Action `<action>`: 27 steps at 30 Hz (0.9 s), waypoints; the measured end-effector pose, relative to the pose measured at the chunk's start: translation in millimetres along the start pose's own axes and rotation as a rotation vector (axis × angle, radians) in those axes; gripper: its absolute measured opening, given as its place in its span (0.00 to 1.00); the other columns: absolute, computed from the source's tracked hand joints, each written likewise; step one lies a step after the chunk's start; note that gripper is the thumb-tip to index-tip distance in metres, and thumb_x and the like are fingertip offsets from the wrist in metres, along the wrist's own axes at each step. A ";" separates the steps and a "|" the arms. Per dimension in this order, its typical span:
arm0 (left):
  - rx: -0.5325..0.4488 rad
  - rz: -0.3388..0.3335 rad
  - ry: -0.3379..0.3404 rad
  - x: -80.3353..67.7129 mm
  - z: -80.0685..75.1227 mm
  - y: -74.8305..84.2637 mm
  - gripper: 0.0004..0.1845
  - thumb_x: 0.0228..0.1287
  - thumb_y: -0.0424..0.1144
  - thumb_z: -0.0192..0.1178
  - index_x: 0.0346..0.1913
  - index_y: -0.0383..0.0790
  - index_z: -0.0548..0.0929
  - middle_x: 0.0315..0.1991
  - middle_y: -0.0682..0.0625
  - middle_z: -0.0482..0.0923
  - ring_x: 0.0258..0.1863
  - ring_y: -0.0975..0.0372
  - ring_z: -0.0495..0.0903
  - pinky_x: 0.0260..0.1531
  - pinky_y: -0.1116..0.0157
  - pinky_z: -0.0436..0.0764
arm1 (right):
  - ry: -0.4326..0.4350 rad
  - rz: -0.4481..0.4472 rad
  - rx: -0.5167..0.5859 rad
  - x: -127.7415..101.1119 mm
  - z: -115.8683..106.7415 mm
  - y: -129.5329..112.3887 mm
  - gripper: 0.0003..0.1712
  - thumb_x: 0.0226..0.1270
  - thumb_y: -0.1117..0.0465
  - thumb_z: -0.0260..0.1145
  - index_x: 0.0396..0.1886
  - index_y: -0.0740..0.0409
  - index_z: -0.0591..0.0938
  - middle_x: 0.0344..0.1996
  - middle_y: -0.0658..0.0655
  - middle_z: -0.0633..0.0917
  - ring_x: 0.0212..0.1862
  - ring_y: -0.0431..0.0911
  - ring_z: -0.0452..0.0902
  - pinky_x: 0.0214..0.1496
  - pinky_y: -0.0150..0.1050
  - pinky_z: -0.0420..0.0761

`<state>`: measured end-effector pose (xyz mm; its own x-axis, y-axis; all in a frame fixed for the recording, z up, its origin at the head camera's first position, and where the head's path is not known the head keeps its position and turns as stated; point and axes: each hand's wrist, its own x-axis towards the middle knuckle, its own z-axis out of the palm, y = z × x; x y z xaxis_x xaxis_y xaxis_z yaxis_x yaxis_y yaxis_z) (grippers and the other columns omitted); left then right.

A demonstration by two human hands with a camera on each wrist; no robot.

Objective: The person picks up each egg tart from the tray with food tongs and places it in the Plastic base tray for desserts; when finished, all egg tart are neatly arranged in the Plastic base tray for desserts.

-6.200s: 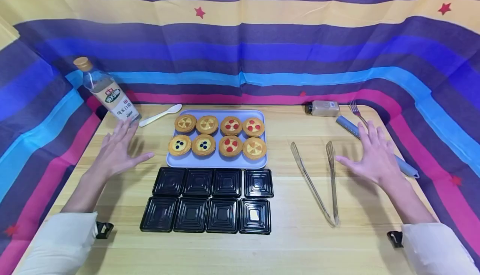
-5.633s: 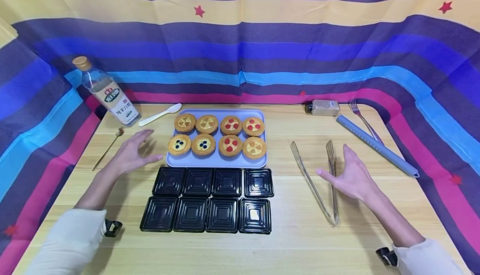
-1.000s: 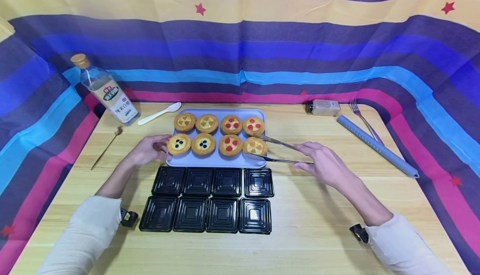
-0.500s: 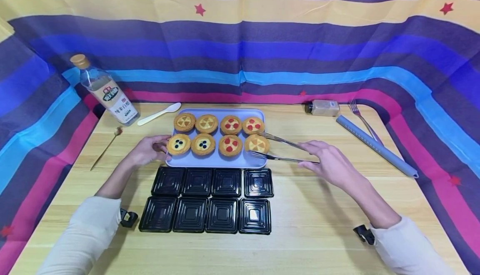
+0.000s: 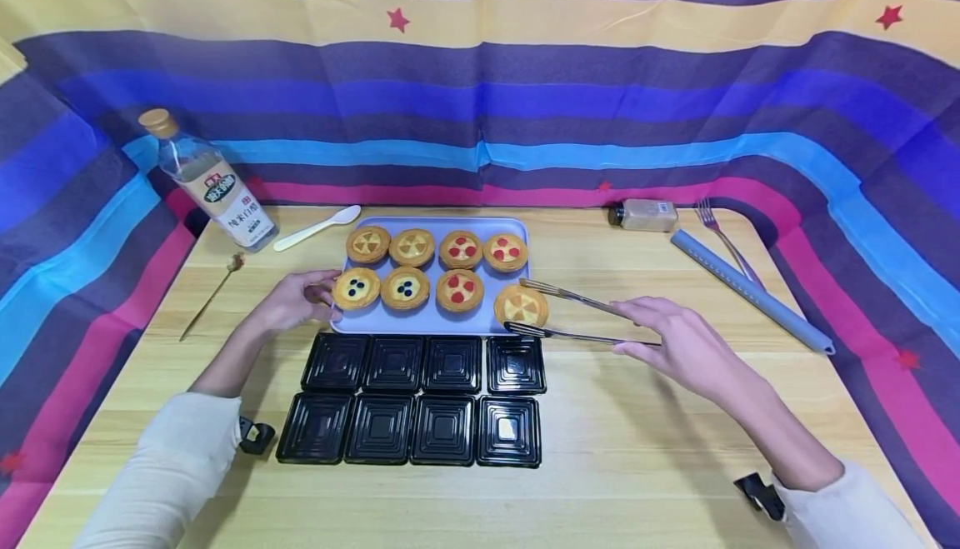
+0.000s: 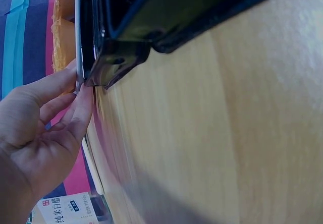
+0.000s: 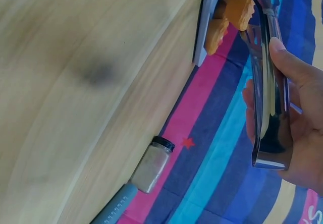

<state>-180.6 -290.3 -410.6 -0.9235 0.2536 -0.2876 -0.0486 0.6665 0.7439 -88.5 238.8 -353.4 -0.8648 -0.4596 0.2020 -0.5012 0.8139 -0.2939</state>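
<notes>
My left hand (image 5: 296, 301) pinches the left rim of the lilac tray (image 5: 431, 326), thumb above and fingers below in the left wrist view (image 6: 48, 133). Several small tarts with red, blue or pale orange toppings stand on it in two rows. My right hand (image 5: 678, 345) grips metal tongs (image 5: 542, 288). Between the tong tips is an orange-topped tart (image 5: 521, 307), raised over the tray's front right corner and overlapping its edge. In front of the tray lie several square black plastic trays (image 5: 446, 428) in two rows.
A clear bottle (image 5: 225, 199) stands at the back left beside a white spoon (image 5: 318, 228) and a thin golden utensil (image 5: 212, 295). At the back right lie a small dark-capped jar (image 5: 645, 216), a fork (image 5: 723, 237) and a long grey-blue stick (image 5: 750, 291). Striped cloth surrounds the table.
Both hands were open and apart at first. The tongs were taken from the table, closed round the front right tart, and moved it right and forward. My left hand came to the tray's rim.
</notes>
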 end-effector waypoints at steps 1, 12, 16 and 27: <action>0.000 -0.001 0.000 0.0 0.0 -0.1 0.45 0.50 0.33 0.69 0.70 0.29 0.59 0.51 0.34 0.76 0.43 0.56 0.78 0.37 0.71 0.80 | -0.002 0.000 0.002 -1.8 -0.5 -0.8 0.30 0.54 0.54 0.72 0.57 0.59 0.79 0.50 0.62 0.83 0.51 0.58 0.80 0.49 0.54 0.81; 0.003 0.000 0.004 0.6 -0.3 -1.6 0.44 0.49 0.33 0.69 0.70 0.29 0.59 0.52 0.34 0.76 0.43 0.56 0.79 0.38 0.72 0.80 | 0.008 -0.032 0.010 -19.6 1.6 -6.9 0.29 0.52 0.55 0.74 0.55 0.57 0.81 0.49 0.60 0.84 0.50 0.55 0.81 0.47 0.50 0.83; -0.015 0.013 0.000 0.4 -0.5 -2.7 0.44 0.49 0.32 0.69 0.70 0.28 0.59 0.52 0.33 0.76 0.42 0.61 0.79 0.39 0.72 0.80 | 0.002 -0.049 0.020 -24.6 4.6 -7.8 0.28 0.51 0.55 0.74 0.55 0.56 0.81 0.48 0.58 0.85 0.50 0.54 0.82 0.48 0.49 0.83; -0.021 0.013 -0.007 -0.5 -0.2 -2.6 0.45 0.50 0.34 0.69 0.70 0.29 0.58 0.52 0.34 0.76 0.43 0.59 0.79 0.40 0.73 0.79 | -0.028 -0.054 0.040 -33.1 13.4 -9.3 0.28 0.51 0.56 0.74 0.54 0.57 0.82 0.48 0.57 0.85 0.50 0.52 0.81 0.48 0.48 0.82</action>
<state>-180.2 -292.3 -412.2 -0.9216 0.2669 -0.2819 -0.0447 0.6482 0.7601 -55.6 241.7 -369.9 -0.8365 -0.5128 0.1930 -0.5477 0.7729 -0.3203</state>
